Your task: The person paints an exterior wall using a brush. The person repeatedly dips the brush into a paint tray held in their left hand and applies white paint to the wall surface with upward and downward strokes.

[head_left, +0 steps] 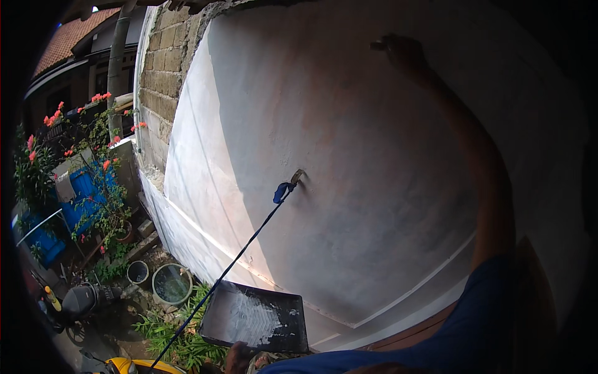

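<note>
My right arm reaches up along the shaded wall. At its end, my right hand is closed round a small dark object held against or close to the wall; deep shadow hides what kind it is. Low in the view, my left hand grips the near edge of a black paint tray. White paint coats much of the tray's ribbed bottom. The wall is whitish with uneven grey and pinkish patches, and sunlight falls on its left strip.
A blue rope runs from a metal hook in the wall down past the tray's left side. Below left are a round tub, a smaller bucket, green plants and a motorbike. Flowering shrubs stand farther left.
</note>
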Tool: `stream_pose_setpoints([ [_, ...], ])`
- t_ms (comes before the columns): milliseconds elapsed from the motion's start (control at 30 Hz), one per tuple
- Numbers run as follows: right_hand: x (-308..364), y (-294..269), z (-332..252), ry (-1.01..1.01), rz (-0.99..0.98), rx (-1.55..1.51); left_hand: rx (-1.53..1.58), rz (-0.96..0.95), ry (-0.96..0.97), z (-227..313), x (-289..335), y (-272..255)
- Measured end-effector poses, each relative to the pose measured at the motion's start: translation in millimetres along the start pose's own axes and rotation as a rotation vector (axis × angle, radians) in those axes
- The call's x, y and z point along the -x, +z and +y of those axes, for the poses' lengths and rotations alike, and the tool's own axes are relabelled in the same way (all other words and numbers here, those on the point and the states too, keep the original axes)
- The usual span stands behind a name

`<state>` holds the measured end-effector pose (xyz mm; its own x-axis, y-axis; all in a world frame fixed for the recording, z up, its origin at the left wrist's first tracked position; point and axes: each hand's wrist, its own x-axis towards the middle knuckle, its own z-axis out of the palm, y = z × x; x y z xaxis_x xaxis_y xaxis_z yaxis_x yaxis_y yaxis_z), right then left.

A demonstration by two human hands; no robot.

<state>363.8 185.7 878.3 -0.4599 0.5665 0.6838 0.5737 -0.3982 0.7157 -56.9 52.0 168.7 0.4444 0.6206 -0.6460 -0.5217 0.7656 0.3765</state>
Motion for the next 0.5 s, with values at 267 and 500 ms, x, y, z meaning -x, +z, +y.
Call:
stream_pose_setpoints([
  [267,34,-42,-8,-0.051,-0.175,-0.205,-0.053,-0.074,-0.056,-12,-18,-2],
  [500,-26,-76,68,0.245,-0.021,0.096,0.131,-0.038,-0.121,-24,-60,-57],
])
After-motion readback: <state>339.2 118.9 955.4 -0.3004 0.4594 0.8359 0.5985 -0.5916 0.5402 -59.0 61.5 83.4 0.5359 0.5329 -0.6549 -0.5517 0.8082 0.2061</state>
